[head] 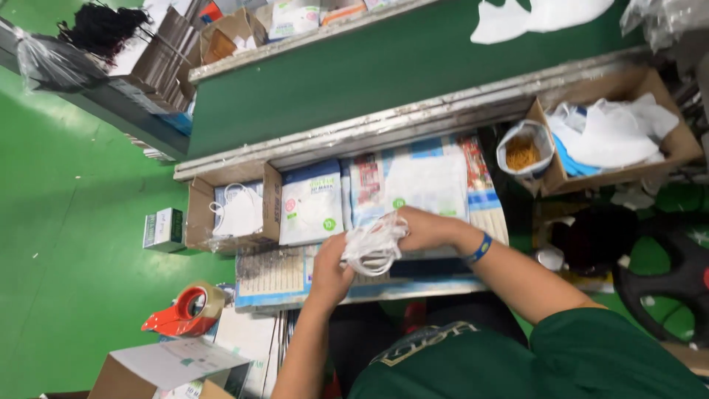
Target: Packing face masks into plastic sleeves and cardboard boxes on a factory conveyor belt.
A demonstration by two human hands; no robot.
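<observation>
Centrally, left hand [330, 272] and right hand [425, 227] both clutch white masks [373, 244] (a bunch); sorting step, careful separating needed.

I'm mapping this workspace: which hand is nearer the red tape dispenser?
Left. The left hand is closer to the tape dispenser; the right hand grips the white masks farther away.

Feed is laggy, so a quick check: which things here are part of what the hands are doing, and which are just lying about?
In hand:
left hand
right hand
white masks
mask packets
box of masks

Lying about:
tape dispenser
bag of rubber bands
small green box
box of white bags
</observation>
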